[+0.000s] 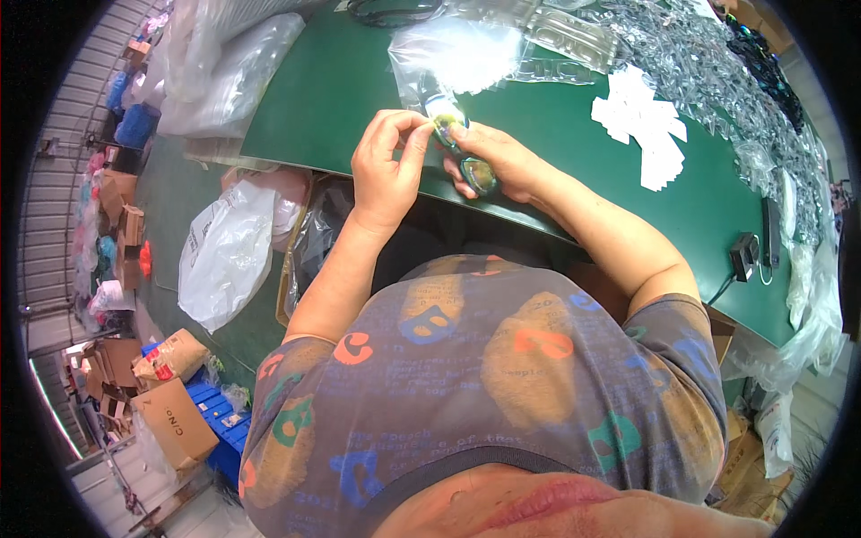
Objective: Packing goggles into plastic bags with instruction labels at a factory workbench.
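Mirrored sunglasses (479, 175) are in my grip in the head view, held just over the near edge of the green table (538, 193), one iridescent lens up and away from me, the other down and nearer my body. My right hand (496, 155) is closed on them, the thumb along the upper lens and the other fingers curled around beneath. My left hand (392, 160) comes in from the other side with thumb and forefinger drawn together at the left edge of the upper lens; whether they pinch the rim itself or something thin beside it, I cannot tell. Just beyond lies a clear plastic bag (411, 65), partly washed out by glare, and clear plastic trays (574, 38) sit past it. To the right, white paper slips (639, 125) lie fanned on the tabletop, with a heap of small clear plastic pieces (686, 85) along the far side. A black power adapter (743, 255) rests near the right end. Clear plastic sheeting (235, 76) covers the far left corner, and a white plastic bag (226, 255) hangs below, left of my left forearm.
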A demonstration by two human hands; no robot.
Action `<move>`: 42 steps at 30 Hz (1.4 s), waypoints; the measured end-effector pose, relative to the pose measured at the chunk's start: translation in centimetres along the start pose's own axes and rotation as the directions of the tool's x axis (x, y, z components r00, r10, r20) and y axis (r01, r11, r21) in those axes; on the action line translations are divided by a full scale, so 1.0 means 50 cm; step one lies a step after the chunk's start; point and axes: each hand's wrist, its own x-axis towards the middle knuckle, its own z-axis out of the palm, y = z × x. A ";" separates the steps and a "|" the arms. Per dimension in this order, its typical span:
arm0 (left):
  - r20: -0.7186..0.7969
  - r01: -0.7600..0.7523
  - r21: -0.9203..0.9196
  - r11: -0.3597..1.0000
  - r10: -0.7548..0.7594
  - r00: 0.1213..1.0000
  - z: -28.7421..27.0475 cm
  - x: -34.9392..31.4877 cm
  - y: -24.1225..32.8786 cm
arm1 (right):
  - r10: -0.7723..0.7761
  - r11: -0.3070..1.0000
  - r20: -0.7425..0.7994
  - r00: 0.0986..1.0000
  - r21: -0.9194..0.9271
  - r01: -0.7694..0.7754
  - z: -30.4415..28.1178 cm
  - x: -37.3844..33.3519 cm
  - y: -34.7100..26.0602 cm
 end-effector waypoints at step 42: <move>0.456 0.702 -0.678 0.217 -0.625 0.634 0.012 0.017 -0.107 | -0.093 0.941 -0.032 0.995 -0.330 0.078 -0.025 0.004 -0.013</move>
